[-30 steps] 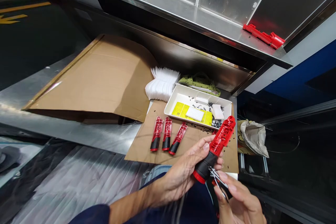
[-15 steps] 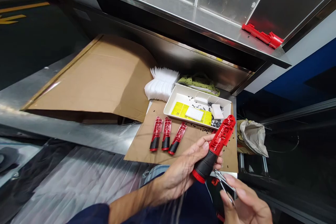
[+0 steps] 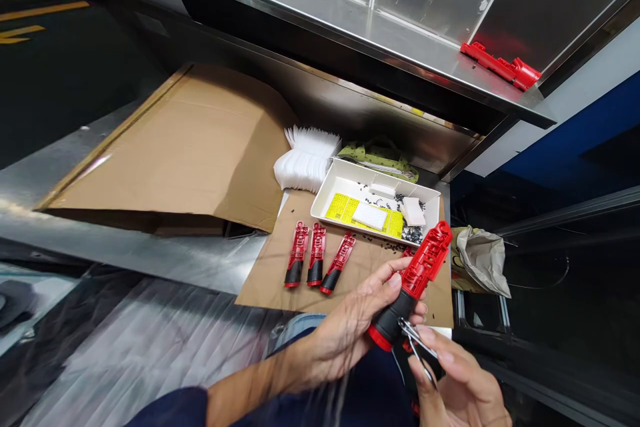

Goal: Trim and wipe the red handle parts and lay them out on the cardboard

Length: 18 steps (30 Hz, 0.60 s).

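Observation:
My left hand (image 3: 357, 317) is wrapped round a red plastic tool-handle shell (image 3: 424, 263) with a black grip sleeve. The shell is tilted, its ribbed inner side facing up. Between the thumb and fingers of my right hand (image 3: 460, 377) is a small pair of shiny metal nippers (image 3: 417, 339), with two spread handles. Their tip lies at the right side of the black sleeve; whether it touches cannot be made out. To the left, three similar red-and-black handle shells (image 3: 316, 255) lie in a row on a cardboard sheet (image 3: 265, 280).
A white tray (image 3: 327, 183) with small black parts, white pads and a yellow label stands behind the shells. Beside it are a stack of white foam sheets (image 3: 303, 167) and a green patterned pouch (image 3: 383, 157). A big cardboard box (image 3: 175, 140) lies left; a red part (image 3: 500, 67) rests on the ledge.
My right hand has moved left and slightly up, bringing the nippers' tip to the black sleeve. The held shell has shifted slightly right.

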Each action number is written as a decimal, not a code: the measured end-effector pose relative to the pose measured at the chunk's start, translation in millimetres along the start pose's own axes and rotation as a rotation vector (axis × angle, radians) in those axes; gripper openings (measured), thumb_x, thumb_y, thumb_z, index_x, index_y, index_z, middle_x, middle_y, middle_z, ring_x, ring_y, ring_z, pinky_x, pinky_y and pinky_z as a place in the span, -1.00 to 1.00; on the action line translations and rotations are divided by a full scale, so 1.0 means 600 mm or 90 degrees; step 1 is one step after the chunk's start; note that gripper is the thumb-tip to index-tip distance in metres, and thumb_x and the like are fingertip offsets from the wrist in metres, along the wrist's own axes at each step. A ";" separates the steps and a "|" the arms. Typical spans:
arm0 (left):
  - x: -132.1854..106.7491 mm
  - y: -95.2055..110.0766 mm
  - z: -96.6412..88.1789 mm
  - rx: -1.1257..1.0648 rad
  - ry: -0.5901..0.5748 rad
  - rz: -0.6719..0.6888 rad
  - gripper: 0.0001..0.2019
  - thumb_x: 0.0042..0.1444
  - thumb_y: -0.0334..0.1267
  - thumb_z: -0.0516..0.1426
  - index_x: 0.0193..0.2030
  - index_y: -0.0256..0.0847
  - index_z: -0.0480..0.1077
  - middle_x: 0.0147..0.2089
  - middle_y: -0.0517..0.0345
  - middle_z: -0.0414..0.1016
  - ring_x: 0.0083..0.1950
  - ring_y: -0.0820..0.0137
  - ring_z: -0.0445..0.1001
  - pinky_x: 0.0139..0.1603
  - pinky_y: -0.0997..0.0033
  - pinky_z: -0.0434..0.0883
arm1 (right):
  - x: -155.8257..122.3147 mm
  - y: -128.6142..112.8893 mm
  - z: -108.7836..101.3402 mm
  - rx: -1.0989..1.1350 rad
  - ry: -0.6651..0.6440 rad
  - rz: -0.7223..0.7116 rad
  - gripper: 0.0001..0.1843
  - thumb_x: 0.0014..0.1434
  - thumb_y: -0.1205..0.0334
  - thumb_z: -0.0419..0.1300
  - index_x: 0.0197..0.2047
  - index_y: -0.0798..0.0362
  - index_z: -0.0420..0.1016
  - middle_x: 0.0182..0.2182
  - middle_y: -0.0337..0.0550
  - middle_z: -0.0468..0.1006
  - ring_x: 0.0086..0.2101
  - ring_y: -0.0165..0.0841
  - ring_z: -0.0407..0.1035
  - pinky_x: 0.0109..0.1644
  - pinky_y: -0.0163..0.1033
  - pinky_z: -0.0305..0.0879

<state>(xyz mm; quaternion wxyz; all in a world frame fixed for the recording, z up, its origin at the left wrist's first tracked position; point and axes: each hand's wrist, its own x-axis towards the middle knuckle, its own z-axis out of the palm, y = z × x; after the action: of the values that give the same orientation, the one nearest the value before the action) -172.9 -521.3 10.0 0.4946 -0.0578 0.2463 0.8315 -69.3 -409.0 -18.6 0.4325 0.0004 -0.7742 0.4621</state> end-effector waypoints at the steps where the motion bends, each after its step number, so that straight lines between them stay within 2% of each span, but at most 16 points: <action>1: 0.001 0.000 -0.001 -0.003 -0.004 -0.002 -0.43 0.18 -0.10 0.29 0.27 -0.21 0.26 -0.28 0.08 0.58 -0.24 0.38 0.56 -0.11 0.40 0.42 | -0.002 -0.002 0.004 0.000 0.021 0.018 -0.74 0.12 0.44 0.38 -0.12 0.07 0.50 -0.26 -0.12 0.70 -0.27 -0.24 0.64 -0.20 -0.19 0.65; 3: 0.002 0.000 -0.003 -0.002 -0.007 -0.002 -0.36 0.13 -0.08 0.32 0.28 -0.23 0.23 -0.28 0.08 0.58 -0.25 0.39 0.56 -0.13 0.42 0.42 | -0.005 -0.006 0.010 0.001 0.055 0.038 -0.79 0.14 0.42 0.37 -0.15 0.06 0.51 -0.28 -0.13 0.71 -0.28 -0.26 0.64 -0.20 -0.19 0.64; 7: 0.005 -0.003 -0.009 0.018 -0.005 -0.005 -0.35 0.14 -0.07 0.32 0.28 -0.24 0.22 -0.26 0.05 0.59 -0.25 0.41 0.57 -0.15 0.46 0.44 | -0.006 -0.002 0.014 -0.029 0.054 0.017 -0.83 0.15 0.38 0.38 -0.20 0.06 0.51 -0.32 -0.14 0.71 -0.33 -0.27 0.64 -0.22 -0.23 0.64; 14: 0.007 -0.009 -0.018 0.028 0.013 0.003 -0.46 0.22 -0.10 0.26 0.27 -0.23 0.28 -0.21 -0.01 0.62 -0.19 0.40 0.60 -0.05 0.42 0.48 | -0.001 0.020 -0.021 -0.034 0.046 -0.097 -0.86 0.19 0.32 0.35 -0.21 0.03 0.46 -0.46 -0.27 0.68 -0.49 -0.30 0.61 -0.44 -0.35 0.60; 18: 0.006 -0.006 -0.015 0.019 0.017 0.001 -0.43 0.16 -0.09 0.31 0.24 -0.25 0.30 -0.23 0.01 0.62 -0.23 0.42 0.59 -0.08 0.43 0.48 | 0.006 0.007 -0.021 -0.051 0.030 -0.016 -0.77 0.13 0.36 0.38 -0.17 0.05 0.46 -0.33 -0.17 0.71 -0.40 -0.26 0.64 -0.31 -0.28 0.64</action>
<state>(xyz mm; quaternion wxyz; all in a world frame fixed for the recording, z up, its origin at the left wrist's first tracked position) -172.9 -521.1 -0.2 0.4918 -0.0610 0.2655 0.8270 -64.9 -395.9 -16.7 0.4558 -0.0178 -0.7817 0.4252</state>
